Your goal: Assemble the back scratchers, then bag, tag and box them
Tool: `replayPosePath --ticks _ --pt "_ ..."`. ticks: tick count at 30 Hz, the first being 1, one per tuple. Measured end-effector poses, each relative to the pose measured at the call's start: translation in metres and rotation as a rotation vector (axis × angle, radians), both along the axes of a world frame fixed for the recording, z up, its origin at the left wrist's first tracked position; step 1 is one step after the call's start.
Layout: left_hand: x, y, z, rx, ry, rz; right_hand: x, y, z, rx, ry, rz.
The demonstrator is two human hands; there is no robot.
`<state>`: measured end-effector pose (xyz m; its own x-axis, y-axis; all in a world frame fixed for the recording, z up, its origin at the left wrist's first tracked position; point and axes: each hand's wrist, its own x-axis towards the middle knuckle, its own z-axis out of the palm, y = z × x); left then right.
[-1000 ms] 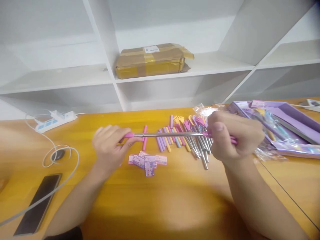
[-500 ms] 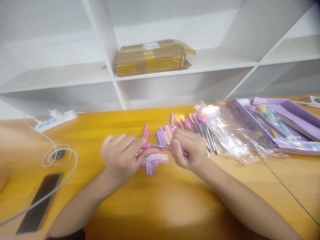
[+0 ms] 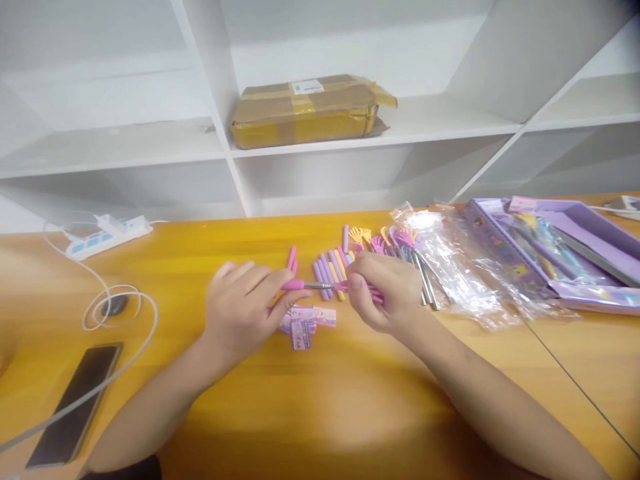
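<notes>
My left hand (image 3: 245, 303) is closed round the pink handle grip of a small back scratcher (image 3: 316, 286), and the metal rod runs level towards the right. My right hand (image 3: 385, 290) is wrapped over its pink head, parts of which stick out below the fingers. Just behind my hands lie purple, pink and yellow handle tubes (image 3: 327, 270), two pink tubes (image 3: 292, 259) to their left, and metal rods (image 3: 426, 283) with hand-shaped heads (image 3: 363, 235). Small printed cards (image 3: 301, 333) form a loose pile in front, between my wrists.
Crumpled clear plastic bags (image 3: 455, 267) lie at right beside an open purple box (image 3: 520, 260) holding packed items. On the left are a phone (image 3: 75, 403), a white cable (image 3: 153, 333), a mouse (image 3: 116, 305) and a power strip (image 3: 110, 239). Behind, a taped carton (image 3: 305, 123) sits on the shelf.
Both hands keep hold of the back scratcher and have shifted only slightly. My right hand has moved a little to the right, and a bit more of the rod shows. The camera view has shifted slightly.
</notes>
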<state>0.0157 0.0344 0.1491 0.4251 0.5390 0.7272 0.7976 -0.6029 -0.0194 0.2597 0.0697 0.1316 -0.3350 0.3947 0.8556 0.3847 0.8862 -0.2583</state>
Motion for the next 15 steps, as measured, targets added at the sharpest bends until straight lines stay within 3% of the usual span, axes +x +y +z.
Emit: replayPosePath --ticks 7,15 --pt "-0.0023 0.0000 0.0022 0.087 0.002 -0.022 0.0021 -0.0006 0.0014 -0.019 -0.034 0.042" --pt "0.0011 -0.0009 0.0036 0.109 -0.054 -0.039 0.0018 -0.0020 0.0015 0.095 -0.026 -0.048"
